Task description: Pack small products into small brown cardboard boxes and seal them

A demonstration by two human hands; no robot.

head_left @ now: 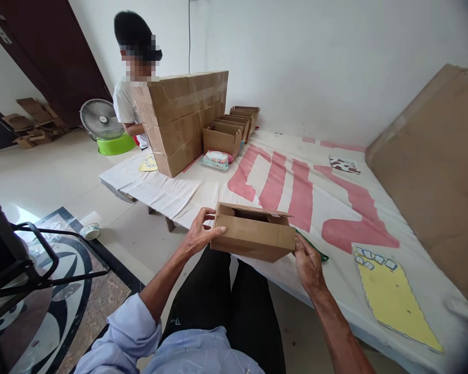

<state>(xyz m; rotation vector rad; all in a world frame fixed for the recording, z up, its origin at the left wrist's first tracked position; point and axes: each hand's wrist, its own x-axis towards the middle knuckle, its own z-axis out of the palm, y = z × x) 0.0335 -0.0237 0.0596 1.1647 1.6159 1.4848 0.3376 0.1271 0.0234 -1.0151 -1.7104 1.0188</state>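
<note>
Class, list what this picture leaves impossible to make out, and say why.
All in the head view:
Floor of the held carton: hidden by its front wall.
Hands of the co-worker: behind the stacked cartons.
Full shape of the green object: partly covered by the right hand.
Large cardboard piece: cut off by the right edge.

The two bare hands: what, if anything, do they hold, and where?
A cardboard box: the left hand grips one end, the right hand the other.
</note>
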